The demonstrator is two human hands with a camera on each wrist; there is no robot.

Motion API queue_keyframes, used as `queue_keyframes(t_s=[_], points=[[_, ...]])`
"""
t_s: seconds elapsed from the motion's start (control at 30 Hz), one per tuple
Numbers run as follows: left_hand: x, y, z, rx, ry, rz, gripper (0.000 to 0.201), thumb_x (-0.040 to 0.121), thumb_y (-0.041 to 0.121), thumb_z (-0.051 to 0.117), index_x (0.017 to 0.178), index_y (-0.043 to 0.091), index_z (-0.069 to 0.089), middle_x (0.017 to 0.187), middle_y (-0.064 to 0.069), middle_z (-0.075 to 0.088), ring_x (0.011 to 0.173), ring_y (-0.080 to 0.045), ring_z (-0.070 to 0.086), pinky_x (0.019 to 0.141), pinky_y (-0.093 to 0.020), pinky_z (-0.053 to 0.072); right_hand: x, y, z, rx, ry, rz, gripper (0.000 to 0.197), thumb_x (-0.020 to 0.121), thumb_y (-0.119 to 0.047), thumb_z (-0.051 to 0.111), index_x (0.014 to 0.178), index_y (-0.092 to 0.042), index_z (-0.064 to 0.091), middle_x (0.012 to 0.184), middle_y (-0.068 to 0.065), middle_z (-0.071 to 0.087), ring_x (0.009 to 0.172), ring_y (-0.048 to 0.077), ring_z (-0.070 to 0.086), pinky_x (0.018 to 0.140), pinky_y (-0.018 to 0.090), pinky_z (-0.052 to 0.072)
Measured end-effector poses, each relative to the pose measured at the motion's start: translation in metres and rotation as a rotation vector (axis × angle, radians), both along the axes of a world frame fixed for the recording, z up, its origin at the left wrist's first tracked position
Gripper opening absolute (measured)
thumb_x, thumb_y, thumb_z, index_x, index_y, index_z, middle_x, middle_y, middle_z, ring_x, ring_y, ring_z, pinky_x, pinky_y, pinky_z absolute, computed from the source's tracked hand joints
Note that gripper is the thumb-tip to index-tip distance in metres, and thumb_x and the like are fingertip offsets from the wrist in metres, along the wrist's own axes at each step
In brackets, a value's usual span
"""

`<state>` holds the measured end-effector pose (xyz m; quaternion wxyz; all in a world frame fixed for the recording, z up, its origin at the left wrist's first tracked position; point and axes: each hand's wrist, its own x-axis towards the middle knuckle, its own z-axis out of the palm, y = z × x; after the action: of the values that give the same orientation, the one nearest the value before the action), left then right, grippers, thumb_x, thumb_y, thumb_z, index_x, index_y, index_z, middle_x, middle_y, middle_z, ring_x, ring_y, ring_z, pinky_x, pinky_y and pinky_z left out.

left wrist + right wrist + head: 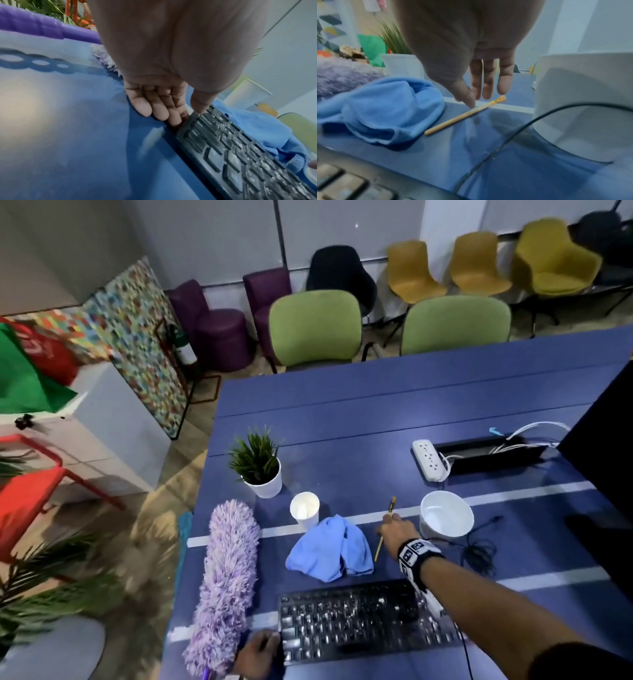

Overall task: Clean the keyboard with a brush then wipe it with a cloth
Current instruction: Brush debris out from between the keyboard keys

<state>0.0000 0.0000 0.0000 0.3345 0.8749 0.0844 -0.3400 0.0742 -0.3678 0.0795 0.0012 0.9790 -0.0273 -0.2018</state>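
A black keyboard (363, 625) speckled with white crumbs lies at the table's near edge. Behind it sits a crumpled blue cloth (330, 549), and just right of the cloth lies a thin brush (385, 529) with a yellowish handle. My right hand (394, 530) hovers over the brush (465, 116) with straight fingers, its thumb tip (471, 104) at the handle; it grips nothing. My left hand (185, 115) rests on the table against the keyboard's (240, 148) left end, fingers straight, thumb on the corner keys.
A fluffy purple duster (229, 580) lies left of the keyboard. A white cup (305, 510), a potted plant (263, 474), a white bowl (447, 515), a power strip (430, 460) and a black cable (479, 546) stand further back. Green chairs (315, 326) face the far edge.
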Motion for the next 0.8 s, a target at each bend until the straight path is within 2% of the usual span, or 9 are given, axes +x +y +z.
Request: queue_keyframes(t_s=[0.1,0.17,0.27,0.37,0.43,0.5,0.57,0.67,0.8], points=[[-0.003,0.005,0.000,0.008,-0.030,0.038,0.045,0.100,0.033,0.058,0.071,0.067,0.054,0.100,-0.005,0.064,0.101,-0.020,0.062,0.088,-0.025,0.040,0.006,-0.001,-0.012,-0.066,0.018,0.061,0.031,0.093,-0.010,0.041,0.117,-0.014,0.061,0.130,0.013,0.048,0.126,0.035,0.039,0.093,0.044,0.041],[-0.006,0.008,-0.007,0.014,0.009,0.073,0.030,0.100,0.036,0.057,0.075,0.053,0.057,0.103,-0.009,0.069,0.102,-0.025,0.065,0.088,-0.027,0.042,0.006,-0.002,-0.014,-0.184,0.040,0.161,0.014,0.078,-0.020,0.068,0.092,-0.016,0.071,0.108,0.014,0.060,0.107,0.034,0.055,0.080,0.045,0.048],[-0.005,0.010,-0.015,-0.035,-0.026,0.074,0.026,0.098,0.034,0.060,0.074,0.041,0.057,0.085,-0.002,0.069,0.094,-0.026,0.068,0.090,-0.032,0.045,0.012,-0.019,-0.042,-0.132,0.046,0.232,0.032,0.038,-0.027,0.091,0.058,-0.020,0.067,0.071,0.009,0.064,0.072,0.028,0.062,0.054,0.044,0.051],[-0.001,0.019,-0.034,-0.048,-0.032,0.059,0.031,0.096,0.031,0.063,0.074,0.052,0.058,0.067,0.004,0.065,0.071,-0.012,0.059,0.090,-0.034,0.048,0.010,-0.020,-0.033,-0.165,-0.057,0.388,0.029,0.053,-0.016,0.078,0.076,-0.018,0.061,0.068,0.004,0.064,0.068,0.025,0.060,0.056,0.039,0.050],[0.002,0.029,-0.057,-0.047,-0.038,0.058,0.017,0.090,0.044,0.065,0.075,0.050,0.059,0.066,0.005,0.064,0.069,-0.014,0.057,0.086,-0.034,0.049,0.008,-0.022,-0.021,-0.111,-0.237,0.435,0.028,0.067,-0.016,0.065,0.090,-0.019,0.050,0.070,-0.001,0.065,0.067,0.022,0.060,0.059,0.034,0.047],[0.004,0.032,-0.054,-0.057,-0.081,0.074,0.011,0.085,0.048,0.065,0.078,0.041,0.063,0.064,0.006,0.064,0.063,-0.016,0.054,0.076,-0.032,0.048,0.002,-0.023,-0.005,0.028,-0.371,0.325,0.012,0.086,-0.026,0.048,0.097,-0.022,0.045,0.075,-0.003,0.065,0.069,0.022,0.061,0.061,0.035,0.046],[0.009,0.028,-0.048,-0.076,-0.095,0.110,0.012,0.096,0.023,0.065,0.087,0.030,0.066,0.073,0.000,0.073,0.061,-0.015,0.056,0.069,-0.025,0.046,-0.013,-0.025,0.003,0.225,-0.494,0.203,0.016,0.093,-0.030,0.035,0.100,-0.022,0.048,0.083,0.001,0.065,0.075,0.024,0.061,0.067,0.036,0.048],[0.013,0.009,-0.027,-0.093,-0.153,0.137,0.017,0.097,0.013,0.063,0.110,0.023,0.068,0.114,-0.016,0.072,0.098,-0.027,0.067,0.095,-0.035,0.049,-0.056,-0.028,0.018,0.585,-0.568,-0.104,0.010,0.096,-0.024,0.045,0.100,-0.019,0.053,0.091,0.003,0.062,0.081,0.021,0.057,0.077,0.032,0.043],[0.014,-0.009,-0.013,-0.019,-0.191,0.064,0.034,0.099,0.014,0.059,0.133,0.010,0.059,0.132,-0.017,0.062,0.121,-0.038,0.060,0.106,-0.043,0.044,-0.113,-0.043,0.014,0.765,-0.619,-0.521,0.020,0.087,-0.022,0.066,0.086,-0.028,0.046,0.067,-0.004,0.058,0.060,0.013,0.054,0.061,0.028,0.045]])
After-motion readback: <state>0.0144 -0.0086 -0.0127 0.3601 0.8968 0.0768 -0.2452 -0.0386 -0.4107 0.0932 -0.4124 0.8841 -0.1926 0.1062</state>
